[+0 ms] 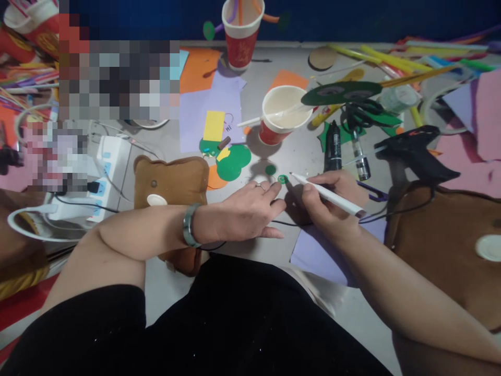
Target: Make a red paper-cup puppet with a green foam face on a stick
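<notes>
In the head view my right hand (332,201) grips a white marker (332,196), its tip pointing left toward a small green paper disc (282,179) with a ring drawn on it. My left hand (252,210) rests on the table, one fingertip at that disc's edge, the thumb apart from the fingers. A second small green disc (270,169) lies just behind. Beyond my hands stands a red and white paper cup (273,130) with a straw across its rim. Larger green paper discs (234,163) and a yellow paper piece (214,126) lie left of the cup.
A black glue gun (415,151), a black marker (333,146) and scissors (356,112) lie to the right. Brown cushion-like pads (442,250) flank my arms. A white power strip (111,169) with cables stands left. Another cup (241,47) holds coloured pipe-like strips at the back.
</notes>
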The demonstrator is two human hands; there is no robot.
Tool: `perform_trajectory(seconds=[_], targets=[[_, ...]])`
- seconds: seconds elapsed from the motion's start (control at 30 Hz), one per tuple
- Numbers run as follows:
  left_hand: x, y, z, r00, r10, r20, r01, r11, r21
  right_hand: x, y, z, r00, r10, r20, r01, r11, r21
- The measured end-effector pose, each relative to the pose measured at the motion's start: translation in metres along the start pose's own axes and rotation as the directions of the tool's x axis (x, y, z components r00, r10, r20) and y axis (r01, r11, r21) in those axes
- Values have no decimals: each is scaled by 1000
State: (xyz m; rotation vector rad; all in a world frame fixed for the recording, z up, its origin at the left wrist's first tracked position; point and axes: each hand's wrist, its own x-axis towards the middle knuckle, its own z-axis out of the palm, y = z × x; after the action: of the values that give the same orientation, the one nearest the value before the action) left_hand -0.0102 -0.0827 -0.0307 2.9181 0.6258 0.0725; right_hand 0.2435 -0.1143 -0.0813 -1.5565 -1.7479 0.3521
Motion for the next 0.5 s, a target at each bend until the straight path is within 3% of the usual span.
perform_trajectory(seconds=[0.13,0.27,0.4,0.5], targets=[[6,-8,-4,997,40,-60,-43,998,-36,2,3,3,996,-91,-24,89,994,-60],[11,-17,-6,980,42,-196,-74,984,-162,7,3,3,969,-184,163,209,966,-151],[13,-24,-6,924,-87,-372,-58,931,-362,14,1,4,934,-205,291,287,917,-275],[15,-33,-6,833,-274,-481,-4,866,-500,17,-3,6,926,-202,318,320,866,-384]])
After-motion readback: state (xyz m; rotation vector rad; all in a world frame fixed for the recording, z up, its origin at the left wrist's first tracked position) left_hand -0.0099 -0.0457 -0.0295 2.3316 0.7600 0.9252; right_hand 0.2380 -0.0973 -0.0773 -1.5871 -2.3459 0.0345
